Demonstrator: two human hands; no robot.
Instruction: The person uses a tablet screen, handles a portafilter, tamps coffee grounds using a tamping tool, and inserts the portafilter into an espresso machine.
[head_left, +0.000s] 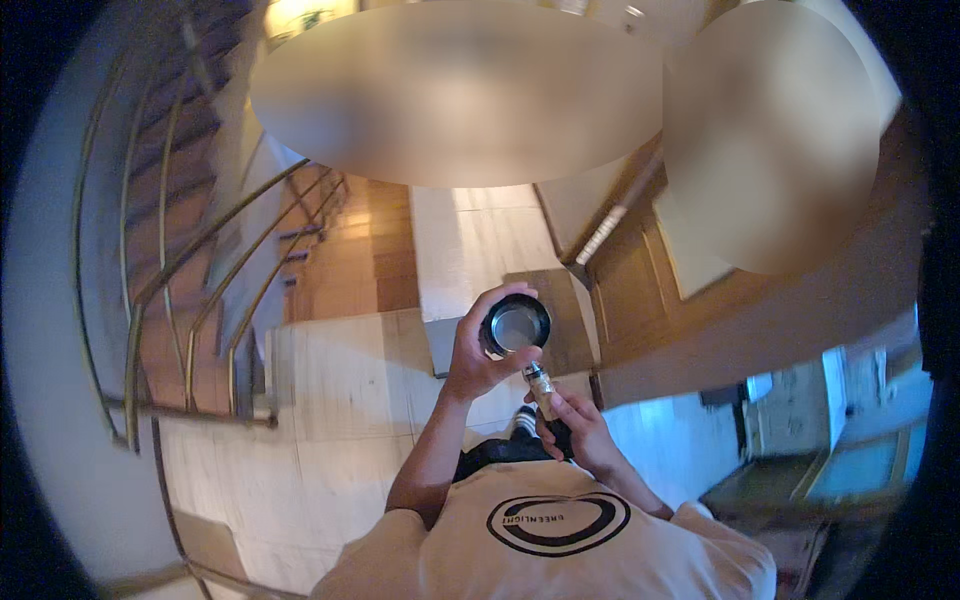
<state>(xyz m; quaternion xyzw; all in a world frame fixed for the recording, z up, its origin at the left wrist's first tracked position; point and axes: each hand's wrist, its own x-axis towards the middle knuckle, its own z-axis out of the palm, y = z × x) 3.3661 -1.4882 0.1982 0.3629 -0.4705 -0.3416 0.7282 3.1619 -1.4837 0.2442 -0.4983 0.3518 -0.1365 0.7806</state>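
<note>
My left hand (477, 358) is wrapped around a round, black-rimmed container (517, 324) with a shiny metal-like inside. Its opening faces up towards me, and I cannot make out anything in it. Just below and to the right, my right hand (581, 431) grips a slim handheld tool (544, 397) with a dark handle, a pale middle and a metal tip. The tip points up at the thumb of my left hand, close to the container's lower edge. Whether the two touch cannot be told. Its exact kind is unclear.
A staircase (169, 247) with a metal handrail (217, 219) rises on the left. Pale floor tiles (337, 390) lie below me, with wooden flooring (390, 247) farther ahead. Brown wood panelling (630, 285) stands at the right, above a blue-lit area (675, 427). Blurred patches cover the top.
</note>
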